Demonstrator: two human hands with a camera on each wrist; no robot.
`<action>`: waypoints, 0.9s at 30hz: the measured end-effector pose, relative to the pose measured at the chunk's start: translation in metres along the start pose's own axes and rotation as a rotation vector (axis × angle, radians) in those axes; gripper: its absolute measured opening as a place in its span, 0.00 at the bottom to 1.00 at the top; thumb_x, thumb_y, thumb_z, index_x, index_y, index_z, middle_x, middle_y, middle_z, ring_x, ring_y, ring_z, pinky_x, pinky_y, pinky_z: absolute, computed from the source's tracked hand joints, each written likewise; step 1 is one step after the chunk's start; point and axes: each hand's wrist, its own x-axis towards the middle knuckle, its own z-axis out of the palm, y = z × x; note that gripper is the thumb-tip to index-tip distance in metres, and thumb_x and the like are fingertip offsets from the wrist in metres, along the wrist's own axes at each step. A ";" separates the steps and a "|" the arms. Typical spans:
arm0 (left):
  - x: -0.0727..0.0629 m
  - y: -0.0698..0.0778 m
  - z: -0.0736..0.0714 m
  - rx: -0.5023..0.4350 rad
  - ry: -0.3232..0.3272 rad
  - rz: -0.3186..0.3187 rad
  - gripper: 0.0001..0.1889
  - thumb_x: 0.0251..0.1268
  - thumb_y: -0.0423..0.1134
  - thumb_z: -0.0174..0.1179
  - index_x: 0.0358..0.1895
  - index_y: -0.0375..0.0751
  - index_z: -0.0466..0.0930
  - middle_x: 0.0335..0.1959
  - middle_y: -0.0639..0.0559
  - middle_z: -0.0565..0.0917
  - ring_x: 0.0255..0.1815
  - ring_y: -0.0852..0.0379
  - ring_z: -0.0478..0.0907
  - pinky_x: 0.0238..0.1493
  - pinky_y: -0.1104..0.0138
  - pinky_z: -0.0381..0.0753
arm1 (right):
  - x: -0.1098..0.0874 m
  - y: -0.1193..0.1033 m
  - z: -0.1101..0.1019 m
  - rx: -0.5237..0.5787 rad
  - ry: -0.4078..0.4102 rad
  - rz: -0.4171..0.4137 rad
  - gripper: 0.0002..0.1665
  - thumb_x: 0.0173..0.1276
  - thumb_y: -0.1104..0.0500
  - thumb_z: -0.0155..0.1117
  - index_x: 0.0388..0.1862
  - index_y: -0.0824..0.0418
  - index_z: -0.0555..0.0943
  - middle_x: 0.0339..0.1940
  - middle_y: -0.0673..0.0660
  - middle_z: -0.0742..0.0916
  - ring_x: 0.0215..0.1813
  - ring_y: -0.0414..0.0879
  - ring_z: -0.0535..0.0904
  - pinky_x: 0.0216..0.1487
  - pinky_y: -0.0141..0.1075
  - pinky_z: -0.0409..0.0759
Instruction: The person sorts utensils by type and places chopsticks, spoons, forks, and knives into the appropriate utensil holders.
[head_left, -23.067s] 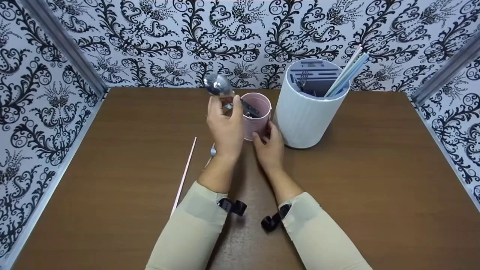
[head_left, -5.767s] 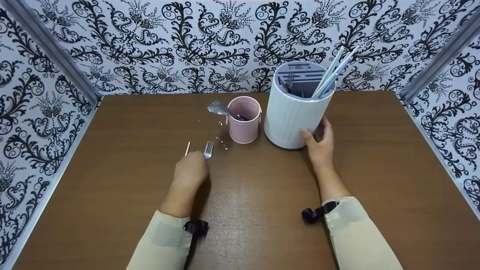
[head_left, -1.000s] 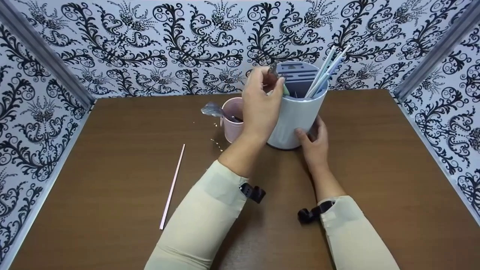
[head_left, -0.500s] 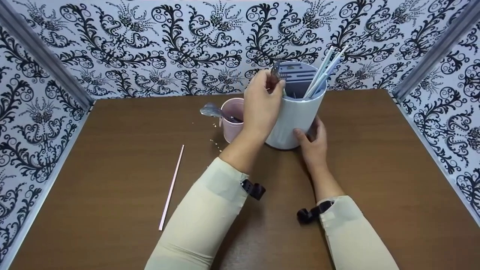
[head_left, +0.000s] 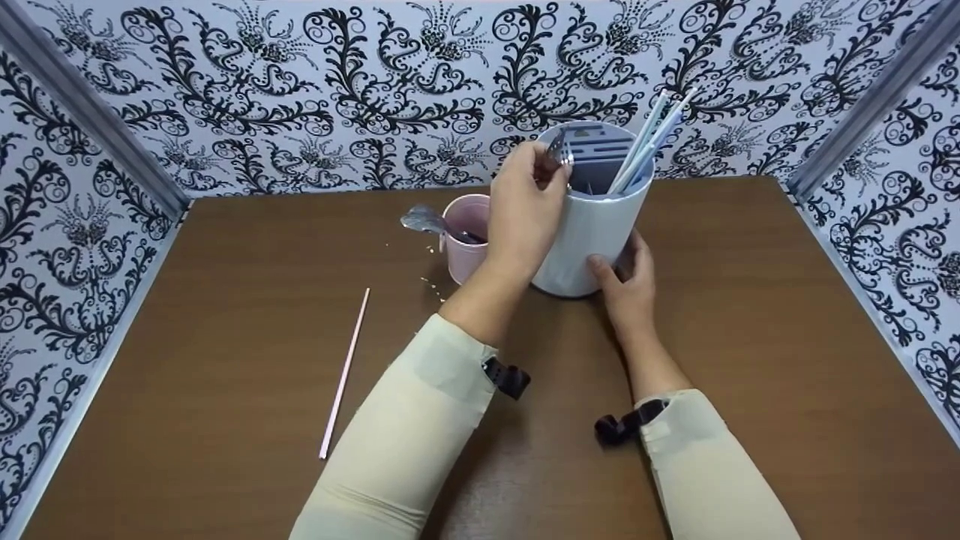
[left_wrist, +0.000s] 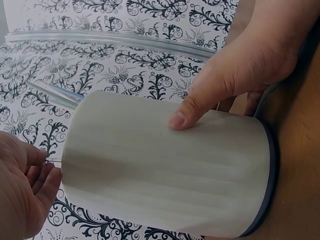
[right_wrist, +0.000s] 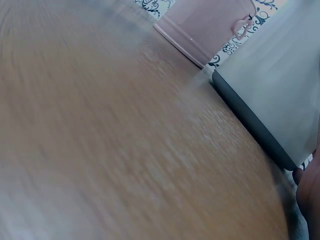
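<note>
At the left side of the holder's top, my left hand (head_left: 525, 202) pinches a metal fork (head_left: 559, 147) between thumb and fingers. The utensil holder (head_left: 592, 240) is a white ridged cylinder with a grey slotted insert. In the left wrist view, a thin bit of metal (left_wrist: 54, 160) shows between my fingertips and the holder's rim. My right hand (head_left: 631, 289) grips the holder low on its right side, thumb on the front and the other fingers behind, partly hidden. Several pale blue and white chopsticks (head_left: 649, 146) lean out of the holder's right side.
A pink bucket (head_left: 465, 259) stands left of the holder, partly behind my left arm, with a spoon (head_left: 424, 219) leaning out. One pink chopstick (head_left: 345, 375) lies on the wooden table (head_left: 225, 337). Small pale crumbs (head_left: 433, 286) lie near the bucket. Patterned walls (head_left: 337, 90) enclose the table.
The spoon once in my left hand now leans in the bucket. My left hand has come from the fork on the table to the holder's top. My right hand went from bucket to holder.
</note>
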 end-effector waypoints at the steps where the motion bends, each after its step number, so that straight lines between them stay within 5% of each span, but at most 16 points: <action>1: 0.000 -0.001 0.000 -0.010 0.001 0.000 0.07 0.69 0.33 0.67 0.46 0.37 0.82 0.43 0.47 0.84 0.44 0.59 0.82 0.47 0.77 0.80 | 0.001 0.002 0.000 -0.002 0.002 0.000 0.50 0.65 0.56 0.70 0.82 0.63 0.59 0.79 0.63 0.69 0.78 0.54 0.67 0.81 0.49 0.64; 27: -0.012 -0.023 -0.002 -0.040 -0.008 -0.035 0.08 0.68 0.31 0.66 0.47 0.36 0.83 0.44 0.46 0.84 0.43 0.58 0.82 0.46 0.76 0.81 | 0.000 0.002 0.000 -0.008 0.005 -0.034 0.49 0.66 0.54 0.72 0.82 0.62 0.61 0.77 0.61 0.71 0.75 0.50 0.69 0.80 0.48 0.66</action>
